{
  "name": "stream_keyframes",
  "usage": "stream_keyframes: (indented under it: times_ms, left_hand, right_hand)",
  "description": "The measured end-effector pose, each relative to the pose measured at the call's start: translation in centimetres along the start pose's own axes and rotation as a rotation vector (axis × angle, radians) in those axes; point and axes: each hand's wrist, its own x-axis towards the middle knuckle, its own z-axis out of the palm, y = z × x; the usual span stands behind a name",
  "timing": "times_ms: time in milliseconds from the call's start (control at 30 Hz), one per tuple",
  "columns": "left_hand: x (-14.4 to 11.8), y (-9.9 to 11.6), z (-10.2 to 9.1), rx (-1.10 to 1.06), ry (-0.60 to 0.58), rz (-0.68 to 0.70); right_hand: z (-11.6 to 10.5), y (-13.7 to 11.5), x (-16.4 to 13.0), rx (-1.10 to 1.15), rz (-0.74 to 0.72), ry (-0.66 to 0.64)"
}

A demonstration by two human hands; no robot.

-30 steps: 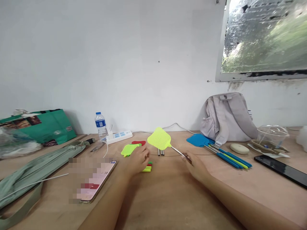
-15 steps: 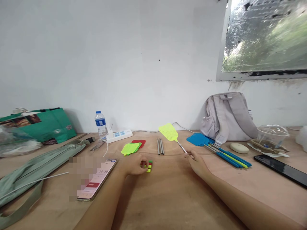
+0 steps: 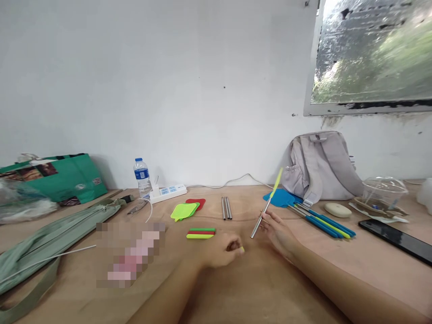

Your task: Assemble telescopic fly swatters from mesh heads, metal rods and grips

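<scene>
My right hand (image 3: 278, 233) pinches the metal rod of a yellow fly swatter (image 3: 267, 204); its head shows edge-on at the top and the rod's bare lower end points down toward the left. My left hand (image 3: 224, 249) is curled closed, with a yellow tip of a handle sleeve showing at the fingers; the rest of that sleeve is hidden. Behind it lie a green sleeve (image 3: 202, 230), a red sleeve (image 3: 195, 232) and a yellow sleeve (image 3: 199, 236) side by side. Yellow-green swatter heads (image 3: 184, 210) rest on a red head (image 3: 200, 204). Several metal tubes (image 3: 227, 208) lie at centre.
Blue swatter heads (image 3: 280, 197) and several swatter handles (image 3: 324, 225) lie right of my right hand. A backpack (image 3: 324, 166), phone (image 3: 398, 240), white oval case (image 3: 337, 209) and plastic cup (image 3: 384, 191) stand beyond. Left are a water bottle (image 3: 141, 175), power strip (image 3: 168, 193) and green bag (image 3: 74, 177).
My left hand has lifted a yellow sleeve off the row and moved right toward the rod. My right hand has turned the swatter more upright, its head now edge-on and farther right.
</scene>
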Motion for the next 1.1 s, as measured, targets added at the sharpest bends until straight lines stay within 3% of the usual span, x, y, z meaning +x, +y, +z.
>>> stream_keyframes:
  times_ms: [100, 400, 833, 967, 1100]
  left_hand:
    - [0.6, 0.8, 1.6, 0.003, 0.16, -0.038]
    - [0.9, 0.3, 2.3, -0.056, 0.296, -0.091]
    - [1.1, -0.3, 2.6, -0.063, 0.333, -0.166]
    - [1.1, -0.2, 2.8, 0.024, 0.306, -0.216]
    - [1.2, 0.2, 3.0, 0.047, 0.351, -0.235]
  right_hand:
    - [0.2, -0.2, -0.2, 0.019, -0.009, -0.006]
    - [0.6, -0.2, -0.6, 0.125, 0.025, -0.052]
    - [0.8, -0.4, -0.9, 0.076, 0.017, -0.096]
    - [0.8, -0.7, -1.1, 0.08, 0.026, -0.146]
    - [1.4, -0.8, -1.7, 0.069, 0.056, -0.223]
